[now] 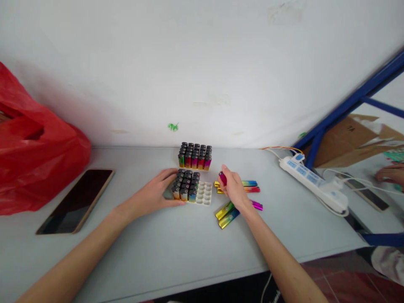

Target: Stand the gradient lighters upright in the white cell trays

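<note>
A white tray (204, 193) stands mid-table, its left part filled with black-topped lighters (184, 185) and its right part showing bare round slots. My left hand (158, 191) is curved round the tray's left side, thumb along the front edge. Behind it is a full block of lighters (195, 156). My right hand (232, 185) is closed on a magenta lighter (222, 178), to the right of the tray. Under and around that hand lie several loose shiny lighters, such as a blue-and-yellow one (229, 219) and a purple-ended one (257, 205).
A red plastic bag (38, 147) and a dark tablet-like device (75, 202) are at left. At right lie a white power strip (312, 183) and cables, beside a blue metal frame (360, 101), a cardboard box (347, 139) and another person's hand (391, 173).
</note>
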The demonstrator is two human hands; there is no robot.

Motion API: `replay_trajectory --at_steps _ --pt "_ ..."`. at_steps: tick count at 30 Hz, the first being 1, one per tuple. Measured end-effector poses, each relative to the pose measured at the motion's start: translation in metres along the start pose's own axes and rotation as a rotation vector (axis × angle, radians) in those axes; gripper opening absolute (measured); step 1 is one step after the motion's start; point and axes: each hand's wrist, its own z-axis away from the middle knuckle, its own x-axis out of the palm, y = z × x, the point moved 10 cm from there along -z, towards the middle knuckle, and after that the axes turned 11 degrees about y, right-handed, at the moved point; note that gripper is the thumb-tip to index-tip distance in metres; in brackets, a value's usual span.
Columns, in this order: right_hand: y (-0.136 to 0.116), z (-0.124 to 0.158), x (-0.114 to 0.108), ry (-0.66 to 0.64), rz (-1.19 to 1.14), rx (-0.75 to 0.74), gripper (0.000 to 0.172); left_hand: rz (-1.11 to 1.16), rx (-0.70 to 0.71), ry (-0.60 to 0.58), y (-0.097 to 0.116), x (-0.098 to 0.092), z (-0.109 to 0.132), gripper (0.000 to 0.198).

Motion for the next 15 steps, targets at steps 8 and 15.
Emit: replay_trajectory --at_steps 8,15 --pt "-0.0016 0.0017 0.0001 -0.014 -0.001 -0.029 0.069 -0.022 -0.017 -0.021 0.0012 0.0001 0.0004 0.087" --pt "-0.0043 0.0035 0.0005 -0.055 0.003 -0.092 0.073 -0.017 -0.040 -0.037 0.0003 0.0005 0.0009 0.084"
